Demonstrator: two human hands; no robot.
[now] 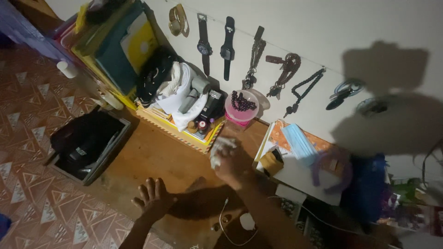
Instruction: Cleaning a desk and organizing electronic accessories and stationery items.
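While the left hand [152, 198] lies flat with its fingers spread on the brown worktop [157, 152], its grip apart and holding nothing, the right hand [230, 163] reaches forward with its grip clamped on a crumpled white cloth [221, 148]. That cloth sits at the far end of the fist, down on the wood, just short of a yellow tray [184, 131] that stands right ahead and slightly left of it. Packed into the tray are small bottles [198, 127], a grey hair dryer [196, 92] and a heap of white fabric [177, 87]. Directly beyond the cloth stands a pink bowl [242, 107] holding dark beads. To the right of the clamped grip, close by, lies a stack of papers [300, 173] topped by a pale blue face mask [297, 140] and a purple ring-shaped thing [332, 168]. Nearer the person than the fist, a white cable [224, 221] and a small white charger [248, 221] rest on the wood. Far to the left of the open hand, a grey box [99, 159] with dark gear inside sits at the worktop's edge above the patterned floor [32, 115]. On the wall beyond hang watches [214, 46] and beaded straps [288, 69].
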